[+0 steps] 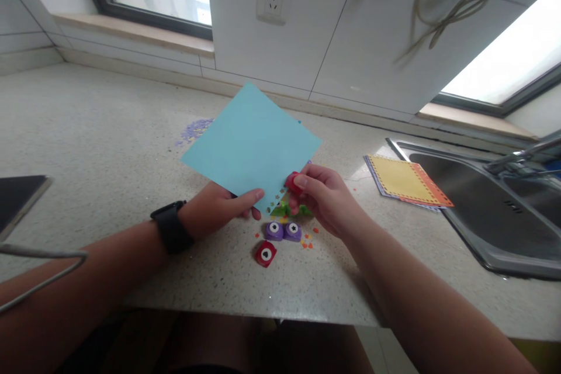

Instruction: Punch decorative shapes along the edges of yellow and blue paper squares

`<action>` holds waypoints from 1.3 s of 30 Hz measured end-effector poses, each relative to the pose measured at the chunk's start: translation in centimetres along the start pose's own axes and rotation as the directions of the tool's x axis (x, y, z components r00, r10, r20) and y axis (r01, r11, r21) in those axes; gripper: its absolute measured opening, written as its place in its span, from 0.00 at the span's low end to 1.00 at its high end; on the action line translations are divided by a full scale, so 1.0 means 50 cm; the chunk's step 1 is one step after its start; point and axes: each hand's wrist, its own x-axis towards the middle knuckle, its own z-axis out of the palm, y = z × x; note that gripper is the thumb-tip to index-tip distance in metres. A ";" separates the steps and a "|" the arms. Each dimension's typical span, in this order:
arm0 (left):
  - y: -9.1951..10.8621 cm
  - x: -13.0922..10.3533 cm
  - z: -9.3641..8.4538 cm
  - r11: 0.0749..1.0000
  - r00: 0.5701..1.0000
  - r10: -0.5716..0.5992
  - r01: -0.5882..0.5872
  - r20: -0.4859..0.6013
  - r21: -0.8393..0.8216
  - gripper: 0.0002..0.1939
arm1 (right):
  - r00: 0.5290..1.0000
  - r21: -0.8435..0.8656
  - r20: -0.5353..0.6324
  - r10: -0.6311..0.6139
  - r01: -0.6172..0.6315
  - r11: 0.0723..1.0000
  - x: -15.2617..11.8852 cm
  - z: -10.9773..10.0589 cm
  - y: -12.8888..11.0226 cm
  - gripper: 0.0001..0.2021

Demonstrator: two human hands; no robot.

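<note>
My left hand (223,201) grips a light blue sheet of paper (252,140) near its lower corner, thumb on top and fingers underneath. Small punched shapes run along the sheet's lower right edge. At that edge my right hand (324,193) is closed around a red craft punch (294,183), its thumb on top. Just below the paper two purple craft punches (274,230) sit side by side on the counter. Another red craft punch (265,253), with a heart mark, lies nearer to me. Something green (283,209) shows partly beneath the paper.
A pile of purple paper bits (194,130) lies behind the sheet at left. Orange and yellow bits (307,242) are scattered by the punches. Punched coloured sheets (405,180) overlap the rim of the steel sink (471,245). A dark flat object (20,201) is at far left.
</note>
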 end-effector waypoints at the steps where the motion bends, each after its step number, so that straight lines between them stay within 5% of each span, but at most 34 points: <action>1: 0.002 0.000 0.000 1.000 1.000 -0.003 0.003 -0.007 -0.005 0.19 | 1.000 0.007 -0.024 -0.003 0.003 1.000 0.001 -0.003 -0.003 0.13; 5: 0.010 0.001 0.001 1.000 1.000 -0.003 0.004 -0.021 0.011 0.21 | 0.988 -0.051 -0.113 -0.108 0.102 0.993 0.005 -0.026 -0.010 0.10; 9: 0.010 0.004 0.000 0.999 1.000 -0.006 0.007 -0.022 0.047 0.24 | 0.949 -0.289 -0.163 -0.271 0.217 0.932 0.011 -0.064 -0.014 0.10; 15: -0.004 0.014 -0.009 0.998 1.000 0.013 -0.012 -0.018 0.059 0.27 | 0.944 -0.603 -0.187 -0.273 0.109 0.790 0.009 -0.114 -0.034 0.14; 20: -0.014 0.022 -0.017 0.991 0.998 0.048 -0.043 -0.034 0.129 0.28 | 0.984 -0.704 -0.085 -0.160 0.055 0.708 0.005 -0.146 -0.039 0.16; 28: -0.004 0.023 -0.018 0.997 1.000 0.019 -0.017 -0.025 0.080 0.27 | 0.997 -0.611 0.066 -0.033 0.066 0.789 -0.010 -0.151 -0.055 0.15; 31: -0.002 0.023 -0.018 0.998 1.000 0.013 -0.012 -0.017 0.068 0.27 | 0.963 -0.617 0.216 0.160 0.008 0.787 -0.028 -0.146 -0.077 0.13; 34: -0.007 0.025 -0.019 0.997 1.000 0.023 -0.022 -0.010 0.070 0.28 | 0.877 -0.694 0.304 0.371 -0.063 0.717 -0.044 -0.139 -0.091 0.13; 39: -0.013 0.028 -0.019 0.998 0.999 0.041 -0.041 -0.001 0.053 0.28 | 0.859 -0.730 0.305 0.412 -0.066 0.680 -0.046 -0.131 -0.082 0.14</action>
